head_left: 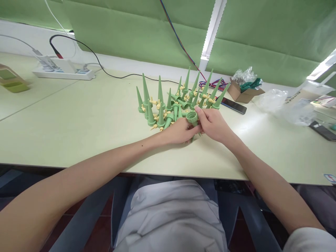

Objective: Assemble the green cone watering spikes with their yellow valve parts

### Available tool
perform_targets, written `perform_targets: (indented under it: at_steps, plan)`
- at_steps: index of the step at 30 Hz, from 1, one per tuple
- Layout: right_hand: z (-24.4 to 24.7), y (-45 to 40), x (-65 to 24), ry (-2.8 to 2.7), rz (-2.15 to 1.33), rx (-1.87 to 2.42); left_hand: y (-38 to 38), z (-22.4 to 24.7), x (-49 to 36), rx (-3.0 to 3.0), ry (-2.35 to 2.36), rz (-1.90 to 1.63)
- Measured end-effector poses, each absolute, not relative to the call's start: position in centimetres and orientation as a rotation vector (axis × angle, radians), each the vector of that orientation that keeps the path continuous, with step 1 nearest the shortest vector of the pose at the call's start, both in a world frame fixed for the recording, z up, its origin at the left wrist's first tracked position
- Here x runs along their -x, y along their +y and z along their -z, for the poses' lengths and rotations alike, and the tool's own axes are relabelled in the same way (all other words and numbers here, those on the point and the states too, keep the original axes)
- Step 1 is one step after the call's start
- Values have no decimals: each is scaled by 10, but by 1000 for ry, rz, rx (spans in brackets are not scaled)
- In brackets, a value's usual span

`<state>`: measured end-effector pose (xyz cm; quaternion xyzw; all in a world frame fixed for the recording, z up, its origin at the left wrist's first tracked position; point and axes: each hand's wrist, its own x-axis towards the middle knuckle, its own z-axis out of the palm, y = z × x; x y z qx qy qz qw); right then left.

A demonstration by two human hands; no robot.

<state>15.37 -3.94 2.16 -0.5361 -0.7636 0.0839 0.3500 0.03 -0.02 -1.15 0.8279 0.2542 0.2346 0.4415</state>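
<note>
A green cone-shaped piece (192,117) with a round threaded opening is held between my two hands, its opening facing up toward me. My left hand (181,131) is closed round its lower part from the left. From the right, my right hand (212,123) pinches it near the rim. Several green spikes (151,117) with small yellow valves (158,104) stand upright just beyond my hands, and some green pieces (175,111) lie on their sides among them. My fingertips are partly hidden behind the held piece.
On the pale table (78,129), a power strip (64,72) lies at the back left. A phone (233,105), a cardboard box (244,93) with green contents, clear plastic bags (274,99) and coiled wires (216,85) are at the back right.
</note>
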Motion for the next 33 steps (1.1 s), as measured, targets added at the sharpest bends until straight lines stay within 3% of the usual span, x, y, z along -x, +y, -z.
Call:
perform_targets:
  at_steps: [33]
  plan:
    - [-23,-39,-157,-2002,-277,1416,-1,12,-1,-2079,614,-606]
